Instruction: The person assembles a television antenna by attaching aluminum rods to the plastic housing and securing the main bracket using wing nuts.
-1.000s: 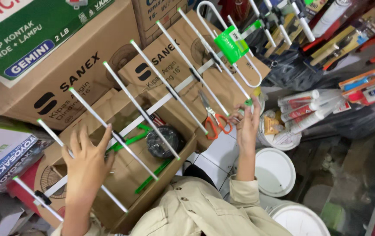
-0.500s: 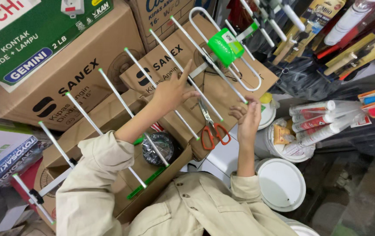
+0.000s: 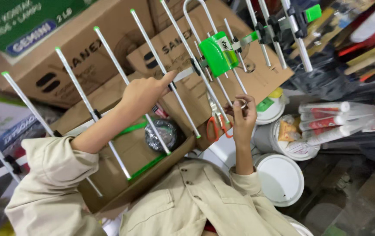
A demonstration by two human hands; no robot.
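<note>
Head view: green label (image 3: 15, 24) tops brown carton (image 3: 82, 61), blurred.

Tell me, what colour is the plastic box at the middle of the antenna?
Bright green plastic box, with matching green rod tips; the head view shows it.

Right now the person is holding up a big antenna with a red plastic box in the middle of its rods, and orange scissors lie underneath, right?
Not quite: the plastic box on the antenna is bright green, not red, as the head view shows. The rest holds: the left hand and right hand are at its rods, and orange-handled scissors lie underneath.
</note>
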